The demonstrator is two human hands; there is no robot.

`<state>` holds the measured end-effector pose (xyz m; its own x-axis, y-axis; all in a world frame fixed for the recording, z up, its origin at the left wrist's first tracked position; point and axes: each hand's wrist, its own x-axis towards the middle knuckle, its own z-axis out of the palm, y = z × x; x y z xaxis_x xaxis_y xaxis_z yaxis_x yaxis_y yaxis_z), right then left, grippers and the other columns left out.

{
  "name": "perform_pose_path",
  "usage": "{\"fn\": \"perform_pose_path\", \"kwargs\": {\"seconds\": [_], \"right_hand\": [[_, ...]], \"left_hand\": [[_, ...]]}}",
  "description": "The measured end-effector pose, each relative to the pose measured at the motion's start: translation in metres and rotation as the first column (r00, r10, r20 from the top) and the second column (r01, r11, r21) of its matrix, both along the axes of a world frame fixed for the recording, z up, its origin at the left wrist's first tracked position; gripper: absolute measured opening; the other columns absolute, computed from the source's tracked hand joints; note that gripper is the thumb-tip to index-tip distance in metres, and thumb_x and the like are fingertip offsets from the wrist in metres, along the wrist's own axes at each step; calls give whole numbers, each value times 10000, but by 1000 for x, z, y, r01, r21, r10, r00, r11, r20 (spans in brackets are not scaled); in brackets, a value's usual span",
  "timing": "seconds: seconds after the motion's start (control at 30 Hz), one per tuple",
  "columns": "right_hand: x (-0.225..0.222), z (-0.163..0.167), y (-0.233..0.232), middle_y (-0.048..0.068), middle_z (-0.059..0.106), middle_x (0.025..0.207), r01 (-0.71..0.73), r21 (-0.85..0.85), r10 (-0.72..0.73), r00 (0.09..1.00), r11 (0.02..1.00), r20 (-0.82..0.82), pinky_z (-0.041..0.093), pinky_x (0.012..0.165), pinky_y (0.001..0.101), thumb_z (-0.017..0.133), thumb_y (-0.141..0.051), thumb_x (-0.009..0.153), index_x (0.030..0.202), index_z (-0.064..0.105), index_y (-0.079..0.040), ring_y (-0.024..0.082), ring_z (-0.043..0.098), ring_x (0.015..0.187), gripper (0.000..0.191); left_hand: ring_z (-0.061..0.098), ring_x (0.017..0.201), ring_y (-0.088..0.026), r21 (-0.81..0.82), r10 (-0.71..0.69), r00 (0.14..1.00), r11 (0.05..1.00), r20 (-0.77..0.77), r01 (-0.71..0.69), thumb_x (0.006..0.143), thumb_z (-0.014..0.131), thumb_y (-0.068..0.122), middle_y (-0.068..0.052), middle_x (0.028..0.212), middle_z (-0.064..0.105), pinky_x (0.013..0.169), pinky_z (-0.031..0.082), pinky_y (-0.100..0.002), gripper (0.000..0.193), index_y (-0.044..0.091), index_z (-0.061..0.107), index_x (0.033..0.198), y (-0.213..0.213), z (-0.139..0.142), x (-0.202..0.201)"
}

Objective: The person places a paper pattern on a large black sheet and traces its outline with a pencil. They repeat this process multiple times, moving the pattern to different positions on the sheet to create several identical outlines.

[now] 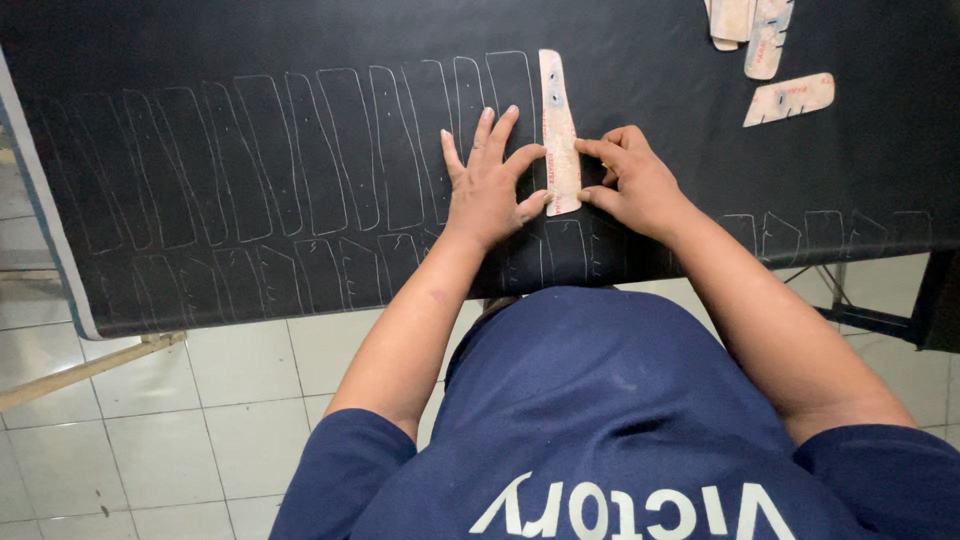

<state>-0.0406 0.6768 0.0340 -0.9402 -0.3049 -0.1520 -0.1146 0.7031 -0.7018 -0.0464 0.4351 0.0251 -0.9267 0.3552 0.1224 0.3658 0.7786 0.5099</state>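
A long, narrow cardboard pattern piece (558, 120) lies flat on black material (300, 60) spread over a table. My left hand (487, 185) presses on the material with fingers spread, its thumb and forefinger against the pattern's left edge. My right hand (632, 180) is curled at the pattern's right edge, fingers pinched on a small yellowish marker that is mostly hidden. Rows of white chalk outlines (300, 150) of the same shape cover the material to the left.
Three more cardboard pattern pieces (788, 98) lie at the back right of the table. More chalk outlines (820, 232) run along the near edge at right. White tiled floor (150, 430) and a table leg (90, 368) show below the table's front edge.
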Motion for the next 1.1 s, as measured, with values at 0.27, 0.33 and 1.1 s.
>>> {"fn": "perform_pose_path", "kwargs": {"seconds": [0.27,0.33,1.1], "right_hand": [[-18,9,-2,132,595,1098,-54,-53,33,944,997,-330,517,890,380,632,-152,1094,1215,740,-79,277,598,1034,178],[-25,26,-6,145,607,1050,-6,7,8,940,1000,-341,513,863,398,607,-196,1111,1191,734,-64,307,613,988,201],[-59,37,-55,144,707,954,-179,177,224,934,968,-280,537,757,450,655,-256,1018,1014,732,-64,364,683,889,206]], "left_hand": [[696,994,-307,-254,-199,980,946,28,200,1017,609,181,-117,1230,678,860,553,-479,355,32,577,1338,42,-19,22],[731,692,-363,-187,-62,995,980,75,75,1015,559,238,-194,801,724,680,590,-480,518,-88,489,1413,57,-25,30],[691,596,-353,-109,-60,996,993,-65,53,916,554,98,-270,1025,686,534,573,-489,309,-99,573,1154,54,-31,35]]}}
